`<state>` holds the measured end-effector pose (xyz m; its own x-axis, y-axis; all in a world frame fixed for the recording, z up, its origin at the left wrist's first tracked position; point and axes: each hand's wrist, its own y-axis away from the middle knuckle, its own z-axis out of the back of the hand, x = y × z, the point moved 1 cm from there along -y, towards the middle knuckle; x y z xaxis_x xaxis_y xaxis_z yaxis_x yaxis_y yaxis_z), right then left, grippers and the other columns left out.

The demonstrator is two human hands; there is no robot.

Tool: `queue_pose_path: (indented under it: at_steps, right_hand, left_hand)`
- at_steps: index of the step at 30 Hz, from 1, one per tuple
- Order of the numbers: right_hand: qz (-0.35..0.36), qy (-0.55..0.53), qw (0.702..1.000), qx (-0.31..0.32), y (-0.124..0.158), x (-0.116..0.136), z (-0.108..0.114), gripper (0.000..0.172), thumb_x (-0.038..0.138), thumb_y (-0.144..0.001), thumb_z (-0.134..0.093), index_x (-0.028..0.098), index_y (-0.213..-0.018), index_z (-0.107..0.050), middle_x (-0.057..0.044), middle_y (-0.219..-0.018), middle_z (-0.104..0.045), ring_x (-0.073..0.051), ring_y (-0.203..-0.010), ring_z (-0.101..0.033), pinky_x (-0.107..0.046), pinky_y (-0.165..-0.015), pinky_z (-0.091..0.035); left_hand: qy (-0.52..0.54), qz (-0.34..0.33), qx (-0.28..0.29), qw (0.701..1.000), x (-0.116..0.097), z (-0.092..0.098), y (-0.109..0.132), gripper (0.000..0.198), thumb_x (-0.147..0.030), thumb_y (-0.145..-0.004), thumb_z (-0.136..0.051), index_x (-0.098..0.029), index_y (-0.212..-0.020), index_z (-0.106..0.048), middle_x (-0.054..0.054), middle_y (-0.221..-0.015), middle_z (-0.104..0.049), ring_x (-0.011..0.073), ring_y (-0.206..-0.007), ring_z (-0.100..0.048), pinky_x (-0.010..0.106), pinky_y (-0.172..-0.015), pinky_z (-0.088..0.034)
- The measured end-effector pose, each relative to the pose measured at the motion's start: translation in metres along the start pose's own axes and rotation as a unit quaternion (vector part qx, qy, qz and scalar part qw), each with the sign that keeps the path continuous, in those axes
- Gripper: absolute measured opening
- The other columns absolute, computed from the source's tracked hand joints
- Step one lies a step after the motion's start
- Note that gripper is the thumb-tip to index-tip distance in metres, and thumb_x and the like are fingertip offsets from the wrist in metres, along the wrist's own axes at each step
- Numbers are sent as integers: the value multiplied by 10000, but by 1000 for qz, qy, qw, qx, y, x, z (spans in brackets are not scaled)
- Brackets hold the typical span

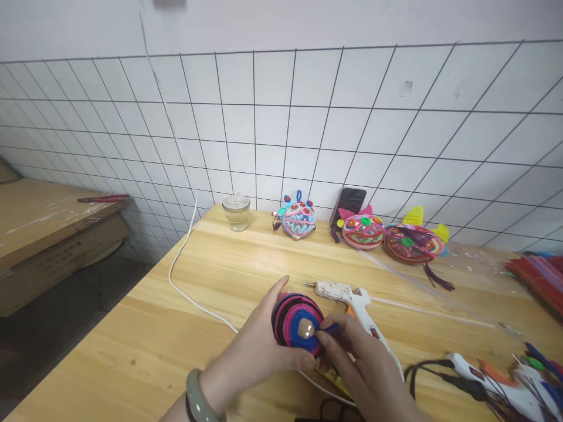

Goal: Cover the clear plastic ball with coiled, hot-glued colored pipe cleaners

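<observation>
Disc [294, 321] with stripes sits in curled left hand [258, 343]; right hand [367, 360] pinches blue strip [331, 329].

Black, pink and blue rings pattern the coiled round craft [295, 321]. The glue gun [338, 291] is white with an orange trigger [350, 309]. Dark lines grid the white wall [272, 126]; the tabletop [145, 328] is yellowish wood-grain.

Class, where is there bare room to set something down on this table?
Bare wood lies between the white cable, left forearm and table edge, and between glass cup and left hand. Crowded: back right, with fish-like crafts; front right, with glue guns and black cables.
</observation>
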<state>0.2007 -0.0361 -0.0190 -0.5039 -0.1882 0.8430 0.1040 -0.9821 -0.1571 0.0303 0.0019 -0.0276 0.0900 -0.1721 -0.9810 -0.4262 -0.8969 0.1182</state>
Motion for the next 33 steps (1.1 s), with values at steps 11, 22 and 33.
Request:
queue_pose_path:
  at_steps: [11, 22, 33]
  right_hand:
    - [-4, 18, 1000, -4, 1, 3, 0, 149, 351, -918, -424, 258, -872, -529, 61, -555, -622, -125, -523, -594, -209, -534, -452]
    - [30, 50, 997, 49, 2, 0, -1, 209, 364, -956, -314, 275, -877, -486, 52, -619, -612, -130, -578, -561, -199, -550, -434]
    - [24, 72, 997, 8, -1, 2, 3, 223, 386, -939, -387, 281, -799, -526, 82, -594, -619, -117, -550, -570, -173, -534, -421]
  left_hand:
    - [-24, -65, -8, 998, -12, -7, -1, 538, -192, -647, -778, -215, -1106, -498, 48, -1079, -641, 226, -992, -605, 352, -856, -484]
    - [-110, -81, -16, 991, -8, -5, 2, 523, -262, -785, -648, -179, -1244, -410, 108, -1198, -574, 241, -1083, -560, 381, -938, -451]
    - [-48, -24, 22, 998, -8, 1, 3, 903, -245, -589, -819, -247, -1344, -323, 106, -1312, -529, 301, -1172, -518, 426, -972, -418]
